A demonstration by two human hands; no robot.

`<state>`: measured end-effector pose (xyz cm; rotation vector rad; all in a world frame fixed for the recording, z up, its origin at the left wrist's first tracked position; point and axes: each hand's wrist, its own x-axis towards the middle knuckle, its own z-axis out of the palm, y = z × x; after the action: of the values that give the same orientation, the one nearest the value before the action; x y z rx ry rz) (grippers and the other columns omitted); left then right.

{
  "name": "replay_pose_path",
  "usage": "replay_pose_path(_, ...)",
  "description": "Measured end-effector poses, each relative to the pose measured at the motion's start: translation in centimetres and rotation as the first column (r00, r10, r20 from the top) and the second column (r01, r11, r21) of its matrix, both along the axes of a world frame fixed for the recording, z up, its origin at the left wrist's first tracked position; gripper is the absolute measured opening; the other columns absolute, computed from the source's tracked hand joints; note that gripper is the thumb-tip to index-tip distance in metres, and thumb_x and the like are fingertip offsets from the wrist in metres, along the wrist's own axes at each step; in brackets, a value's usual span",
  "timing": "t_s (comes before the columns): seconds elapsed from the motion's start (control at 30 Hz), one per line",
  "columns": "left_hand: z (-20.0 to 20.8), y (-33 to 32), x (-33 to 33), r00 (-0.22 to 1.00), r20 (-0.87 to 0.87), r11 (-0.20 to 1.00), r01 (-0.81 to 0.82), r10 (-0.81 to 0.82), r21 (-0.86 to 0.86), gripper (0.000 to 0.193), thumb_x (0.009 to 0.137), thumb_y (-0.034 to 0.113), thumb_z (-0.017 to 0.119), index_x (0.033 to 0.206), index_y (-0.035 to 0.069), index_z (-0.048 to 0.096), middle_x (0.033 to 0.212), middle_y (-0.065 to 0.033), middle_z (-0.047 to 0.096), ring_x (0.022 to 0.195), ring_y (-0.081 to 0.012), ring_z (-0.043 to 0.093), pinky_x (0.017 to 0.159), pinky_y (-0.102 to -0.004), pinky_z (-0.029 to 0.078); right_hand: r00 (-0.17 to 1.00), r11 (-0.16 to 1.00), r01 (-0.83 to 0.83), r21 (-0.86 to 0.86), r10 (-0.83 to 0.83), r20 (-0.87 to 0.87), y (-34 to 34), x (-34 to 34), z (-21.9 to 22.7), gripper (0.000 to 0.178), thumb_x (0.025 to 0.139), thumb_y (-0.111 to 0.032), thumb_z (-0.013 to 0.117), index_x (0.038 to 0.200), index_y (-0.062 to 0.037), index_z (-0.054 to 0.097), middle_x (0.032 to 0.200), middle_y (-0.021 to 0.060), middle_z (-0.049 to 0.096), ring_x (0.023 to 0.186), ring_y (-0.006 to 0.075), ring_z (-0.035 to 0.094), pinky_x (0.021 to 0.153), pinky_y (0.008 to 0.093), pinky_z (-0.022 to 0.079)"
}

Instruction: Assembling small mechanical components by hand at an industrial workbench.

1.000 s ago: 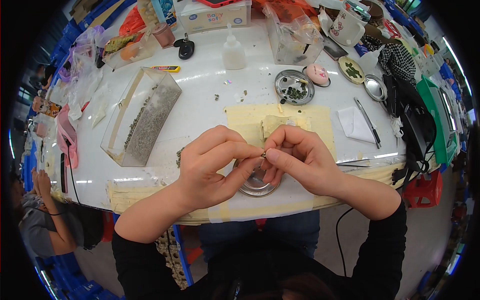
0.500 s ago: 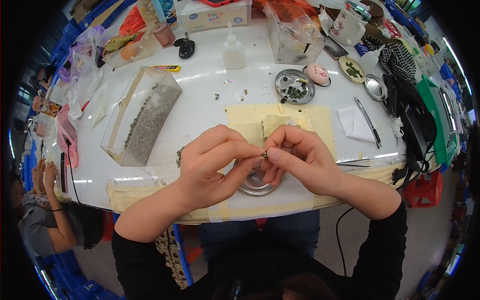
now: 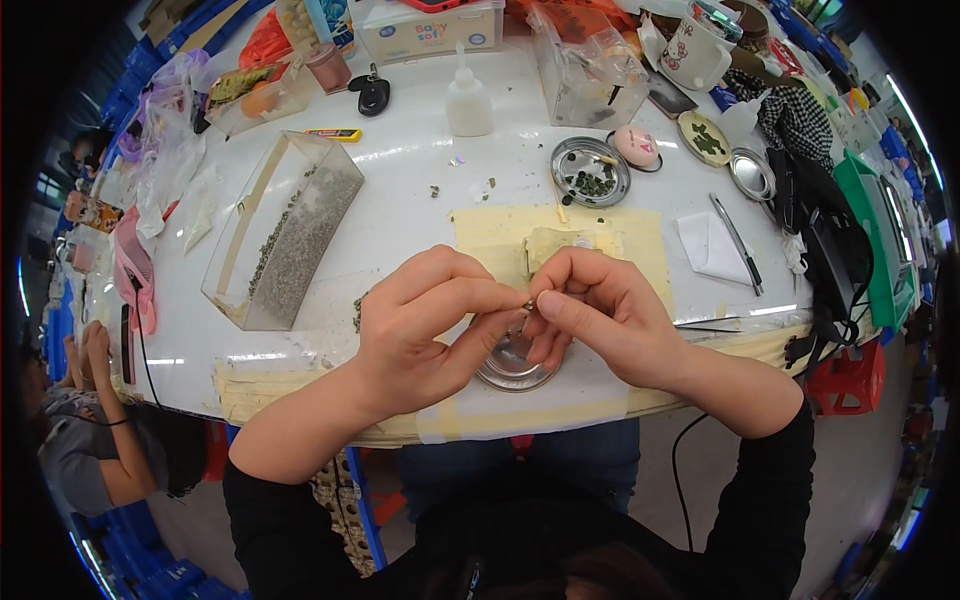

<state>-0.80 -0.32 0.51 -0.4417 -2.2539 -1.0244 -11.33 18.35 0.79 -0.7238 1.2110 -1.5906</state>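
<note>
Both hands pinch one small piece (image 3: 528, 306) at the near middle of the table: the left hand (image 3: 425, 335) closes thumb and forefinger on it, and the right hand (image 3: 620, 322) meets it with thumb and forefinger drawn together. Opposed fingertips probably steady something so tiny, though they hide most of it. The metal dish (image 3: 514, 385) beneath is likely placed to catch anything dropped. Since the earlier frames the pinch looks unchanged, the hands barely shifted; at far left, a co-worker's hands (image 3: 97, 345) have moved slightly.
</note>
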Motion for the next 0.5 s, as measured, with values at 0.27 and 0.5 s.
replay_pose_path(0.27, -0.06, 0.12, 0.01, 0.999, 0.023, 0.999, -0.038, 0.038, 0.010, 0.020, 0.069, -0.004, 0.075, 0.086, 0.005, 0.069, 0.075, -0.0055, 0.061, 0.065, -0.0171, 0.059, 0.054, -0.0271, 0.045, 1.000, 1.000, 0.012, 0.015, -0.012, 0.001, -0.07, 0.07, -0.04, 0.017, 0.098, -0.017, 0.054, 0.102, -0.0006, 0.053, 0.088, 0.0064, 0.062, 0.077, 0.0095, 0.063, 0.067, 0.0233, 0.053)
replay_pose_path(0.5, -0.09, 0.02, -0.01, 1.000, 0.006, 1.000, 0.019, -0.019, -0.003, 0.020, 0.070, -0.006, 0.075, 0.088, 0.001, 0.070, 0.076, -0.0076, 0.061, 0.065, -0.0163, 0.058, 0.055, -0.0254, 0.045, 1.000, 0.999, 0.000, 0.037, -0.001, 0.015, -0.11, 0.16, 0.10, 0.016, 0.098, -0.016, 0.053, 0.101, -0.0005, 0.053, 0.088, 0.0062, 0.062, 0.076, 0.0092, 0.063, 0.067, 0.0233, 0.053)
